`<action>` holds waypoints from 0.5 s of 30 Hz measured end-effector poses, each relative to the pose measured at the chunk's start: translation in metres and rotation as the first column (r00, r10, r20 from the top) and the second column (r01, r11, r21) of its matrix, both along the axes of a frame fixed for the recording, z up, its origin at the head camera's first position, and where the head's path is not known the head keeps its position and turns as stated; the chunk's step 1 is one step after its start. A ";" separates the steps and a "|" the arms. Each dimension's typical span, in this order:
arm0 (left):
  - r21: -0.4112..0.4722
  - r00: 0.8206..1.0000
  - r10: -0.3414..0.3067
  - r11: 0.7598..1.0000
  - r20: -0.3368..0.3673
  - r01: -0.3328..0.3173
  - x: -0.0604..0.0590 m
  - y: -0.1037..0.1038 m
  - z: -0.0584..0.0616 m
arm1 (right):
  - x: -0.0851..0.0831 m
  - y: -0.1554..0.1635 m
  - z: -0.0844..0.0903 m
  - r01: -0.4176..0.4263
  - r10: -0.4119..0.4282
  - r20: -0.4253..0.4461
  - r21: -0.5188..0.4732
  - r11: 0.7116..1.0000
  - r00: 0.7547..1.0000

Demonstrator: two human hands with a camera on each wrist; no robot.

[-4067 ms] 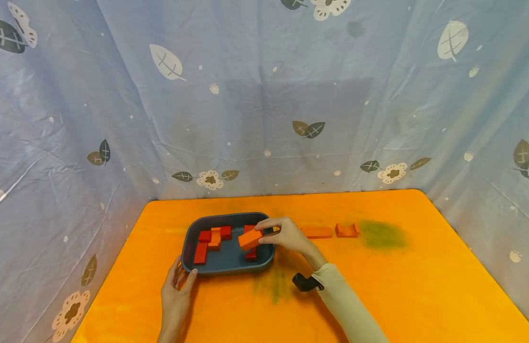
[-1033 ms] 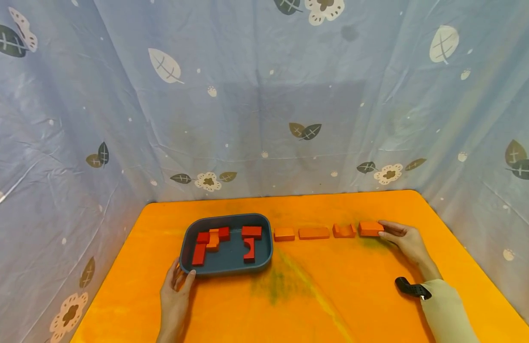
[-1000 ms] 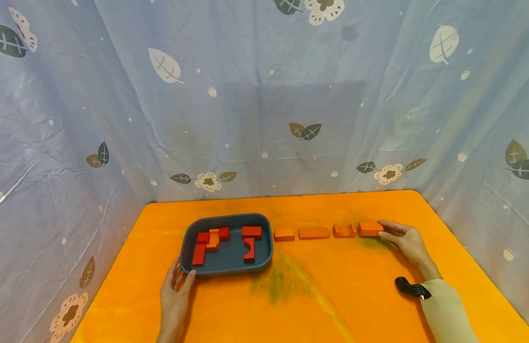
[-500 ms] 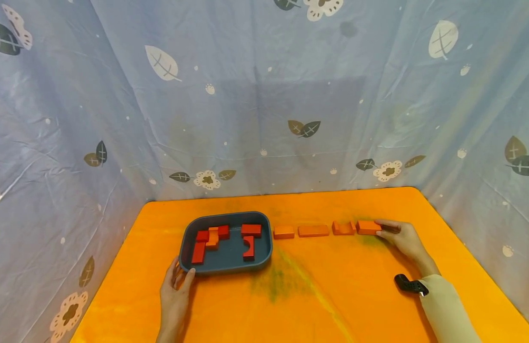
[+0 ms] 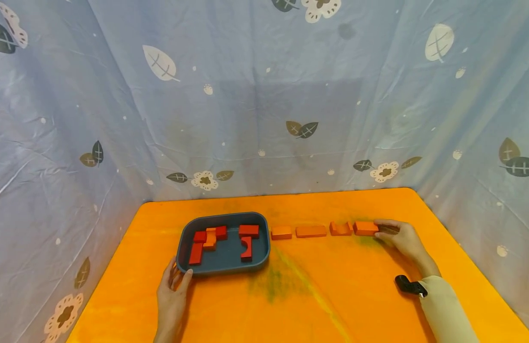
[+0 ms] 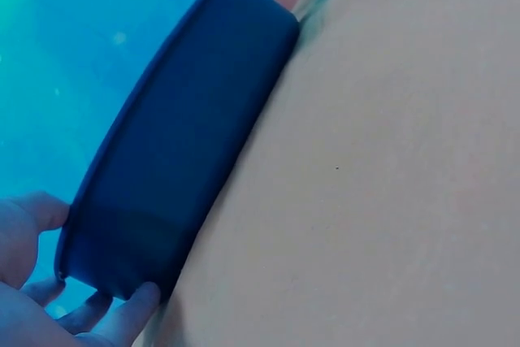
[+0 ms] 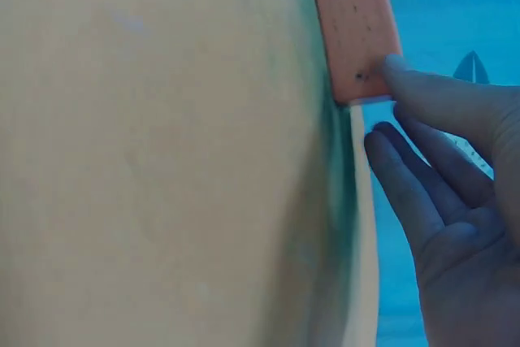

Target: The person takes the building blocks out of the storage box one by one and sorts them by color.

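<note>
Your left hand (image 5: 171, 300) half-curls round the tray (image 5: 227, 257), near-left; right hand (image 5: 407, 244) pinches the rightmost orange block (image 5: 365, 228) (just its end lol).

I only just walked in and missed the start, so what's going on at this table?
A person's right hand pinches an orange block at the right end of a row on the orange table. Three more orange blocks line up to its left. The left hand grips the near-left corner of a dark tray containing red blocks and some orange.
</note>
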State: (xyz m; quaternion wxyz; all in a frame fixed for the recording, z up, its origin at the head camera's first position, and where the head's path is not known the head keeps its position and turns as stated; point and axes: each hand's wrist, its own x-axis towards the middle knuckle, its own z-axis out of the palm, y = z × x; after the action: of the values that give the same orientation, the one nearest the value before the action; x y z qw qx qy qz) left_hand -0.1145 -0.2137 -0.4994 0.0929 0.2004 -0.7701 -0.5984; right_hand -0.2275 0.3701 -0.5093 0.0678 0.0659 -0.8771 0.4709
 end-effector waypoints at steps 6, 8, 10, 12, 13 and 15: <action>0.000 1.000 -0.004 1.000 0.001 0.004 -0.001 0.000 0.002 | 0.002 -0.008 0.007 0.024 -0.025 -0.059 -0.018 1.000 0.998; 0.007 1.000 -0.006 1.000 -0.003 0.006 -0.001 -0.001 0.002 | 0.000 -0.012 0.009 0.007 -0.010 -0.081 -0.029 1.000 0.997; 0.011 1.000 -0.005 1.000 -0.004 0.005 -0.001 -0.001 0.001 | -0.001 -0.017 0.011 0.000 -0.001 -0.099 -0.017 1.000 0.995; 0.016 1.000 -0.001 1.000 -0.006 0.001 0.000 -0.001 0.000 | -0.004 -0.021 0.013 -0.012 0.011 -0.110 -0.010 1.000 0.994; 0.015 1.000 0.001 1.000 -0.007 -0.001 0.000 -0.001 0.000 | -0.005 -0.024 0.015 -0.013 0.012 -0.109 -0.007 1.000 0.994; 0.007 1.000 0.008 1.000 -0.004 -0.008 0.000 -0.001 -0.001 | -0.007 -0.029 0.018 -0.018 0.017 -0.105 -0.006 1.000 0.994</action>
State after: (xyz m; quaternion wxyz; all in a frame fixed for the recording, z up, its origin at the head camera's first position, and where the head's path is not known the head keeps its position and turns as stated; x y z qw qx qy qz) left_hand -0.1148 -0.2147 -0.5003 0.0960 0.2028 -0.7671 -0.6011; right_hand -0.2348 0.3408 -0.4914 0.1097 0.0980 -0.8702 0.4703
